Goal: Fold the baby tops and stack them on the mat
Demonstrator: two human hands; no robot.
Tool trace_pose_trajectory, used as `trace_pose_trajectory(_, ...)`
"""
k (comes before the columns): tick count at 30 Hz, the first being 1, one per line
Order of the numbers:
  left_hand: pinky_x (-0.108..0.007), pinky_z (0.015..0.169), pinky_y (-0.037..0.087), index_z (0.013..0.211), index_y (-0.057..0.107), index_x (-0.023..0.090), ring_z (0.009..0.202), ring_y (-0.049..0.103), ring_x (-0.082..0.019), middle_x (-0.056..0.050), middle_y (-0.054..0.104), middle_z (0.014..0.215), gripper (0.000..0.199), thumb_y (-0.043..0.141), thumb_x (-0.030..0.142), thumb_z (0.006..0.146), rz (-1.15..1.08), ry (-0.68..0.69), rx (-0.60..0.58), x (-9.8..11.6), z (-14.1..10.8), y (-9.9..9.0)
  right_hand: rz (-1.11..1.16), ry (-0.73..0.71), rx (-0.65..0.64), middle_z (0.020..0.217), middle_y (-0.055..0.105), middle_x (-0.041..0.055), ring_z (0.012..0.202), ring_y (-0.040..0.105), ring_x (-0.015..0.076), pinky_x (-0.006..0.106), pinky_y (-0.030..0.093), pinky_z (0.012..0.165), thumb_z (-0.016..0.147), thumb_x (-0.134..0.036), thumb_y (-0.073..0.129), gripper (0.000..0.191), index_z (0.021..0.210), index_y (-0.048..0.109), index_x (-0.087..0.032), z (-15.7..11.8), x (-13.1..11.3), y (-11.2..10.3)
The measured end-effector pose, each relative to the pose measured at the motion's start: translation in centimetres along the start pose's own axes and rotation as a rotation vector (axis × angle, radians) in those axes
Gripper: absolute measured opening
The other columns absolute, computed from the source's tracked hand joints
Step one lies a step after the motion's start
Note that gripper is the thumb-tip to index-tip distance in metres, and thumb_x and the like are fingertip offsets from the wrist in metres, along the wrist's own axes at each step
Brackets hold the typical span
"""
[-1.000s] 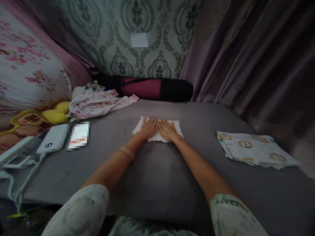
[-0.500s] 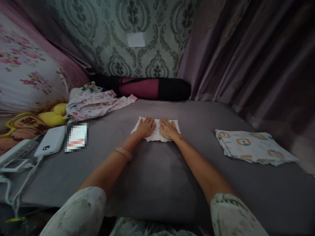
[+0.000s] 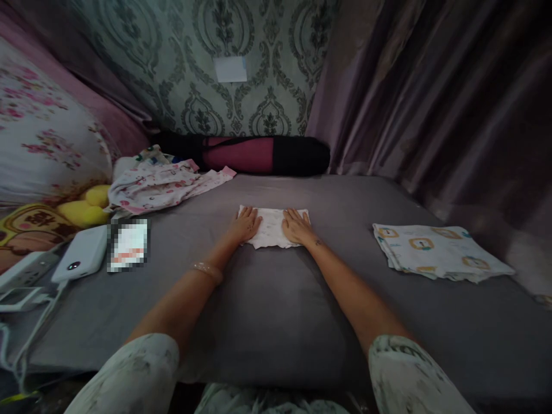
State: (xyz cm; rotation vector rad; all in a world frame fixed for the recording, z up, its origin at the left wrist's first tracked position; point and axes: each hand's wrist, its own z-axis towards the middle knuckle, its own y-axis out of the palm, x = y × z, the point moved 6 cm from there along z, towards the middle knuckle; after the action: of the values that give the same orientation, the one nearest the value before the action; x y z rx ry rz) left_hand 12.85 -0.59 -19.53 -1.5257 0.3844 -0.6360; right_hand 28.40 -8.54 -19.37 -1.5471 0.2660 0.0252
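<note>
A small white cloth, faintly patterned and with a wavy near edge, lies flat on the grey sheet. My left hand rests palm down on its left side, fingers stretched out. On the cloth's right side my right hand presses flat, its fingers pointing away from me. Neither hand grips anything. Farther to the right lies a folded white cloth with orange and teal pictures, apart from both hands.
Crumpled pink-and-white clothes lie at the back left, near a yellow plush toy. A phone with a blurred screen, a white power bank and a power strip with cables line the left. A black-and-maroon roll lies along the wall.
My hands have slid apart, the left toward the cloth's left edge, baring more of its middle. The whole view has shifted slightly.
</note>
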Motion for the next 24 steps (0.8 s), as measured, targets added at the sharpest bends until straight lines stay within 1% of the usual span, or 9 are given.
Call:
trace_pose_trajectory(3,-0.053,0.115,0.019,0.144,0.037,0.014,0.144,0.023,-0.029,-0.014,0.032,0.154,0.057,0.018,0.043,0.098,0.021,0.001,-0.017,-0.6,-0.2,-0.5,-0.003,-0.012,-0.007,0.156,0.028,0.0106,0.144,0.021,0.0246,0.050,0.011,0.117,0.097,-0.031,0.022,0.056,0.148,0.033,-0.011,-0.1,0.2,-0.5)
trace_pose_trajectory(7,-0.055,0.115,0.016,0.145,0.036,0.012,0.145,0.019,-0.029,-0.014,0.030,0.155,0.059,0.017,0.044,0.098,0.046,0.008,-0.007,-2.1,-1.0,-1.1,-0.026,0.023,0.052,0.156,0.026,0.0137,0.145,0.019,0.0261,0.050,0.008,0.117,0.097,-0.033,0.019,0.057,0.146,0.034,-0.006,-0.6,1.8,-1.5)
trace_pose_trajectory(9,-0.053,0.115,0.017,0.146,0.035,0.015,0.145,0.020,-0.027,-0.012,0.029,0.156,0.058,0.017,0.044,0.098,0.017,-0.008,-0.015,-3.0,-1.5,-0.9,-0.025,0.063,0.039,0.157,0.024,0.0140,0.145,0.017,0.0258,0.050,0.008,0.117,0.097,-0.034,0.018,0.059,0.147,0.032,-0.006,-0.8,2.8,-1.4)
trace_pose_trajectory(12,-0.049,0.116,0.018,0.147,0.033,0.019,0.144,0.025,-0.023,-0.010,0.028,0.156,0.057,0.017,0.044,0.098,-0.047,-0.027,0.003,-3.8,-2.0,-0.5,-0.004,0.101,-0.009,0.157,0.022,0.0130,0.145,0.018,0.0244,0.049,0.012,0.117,0.097,-0.035,0.016,0.060,0.148,0.030,-0.006,-1.1,3.7,-0.8)
trace_pose_trajectory(15,-0.048,0.117,0.017,0.146,0.035,0.018,0.143,0.026,-0.022,-0.009,0.029,0.156,0.056,0.019,0.044,0.098,-0.092,-0.012,0.045,-4.2,-2.1,-0.1,-0.005,0.105,-0.004,0.157,0.023,0.0132,0.145,0.018,0.0246,0.049,0.013,0.117,0.097,-0.035,0.016,0.061,0.149,0.029,-0.005,-1.0,3.9,-0.4)
trace_pose_trajectory(17,-0.046,0.117,0.019,0.144,0.038,0.018,0.143,0.027,-0.024,-0.009,0.032,0.155,0.056,0.021,0.045,0.098,-0.123,0.002,0.079,-4.4,-2.1,-0.1,-0.009,0.109,0.001,0.157,0.024,0.0134,0.145,0.019,0.0251,0.049,0.013,0.117,0.096,-0.035,0.016,0.061,0.149,0.029,-0.005,-0.9,3.8,-0.4)
trace_pose_trajectory(22,-0.036,0.115,0.028,0.134,0.049,0.010,0.139,0.034,-0.023,-0.011,0.047,0.145,0.053,0.024,0.041,0.098,-0.225,0.048,0.245,-4.9,-2.7,-1.2,-0.027,0.104,-0.044,0.157,0.023,0.0141,0.145,0.017,0.0262,0.051,0.011,0.117,0.097,-0.035,0.017,0.061,0.149,0.028,-0.005,-1.0,3.4,-1.1)
trace_pose_trajectory(24,-0.035,0.115,0.030,0.130,0.052,0.011,0.137,0.037,-0.023,-0.010,0.052,0.140,0.050,0.027,0.039,0.097,-0.243,0.043,0.281,-4.9,-3.0,-1.7,-0.050,0.089,-0.029,0.157,0.023,0.0149,0.145,0.016,0.0268,0.052,0.008,0.117,0.096,-0.035,0.018,0.061,0.148,0.030,-0.004,-1.1,2.8,-1.6)
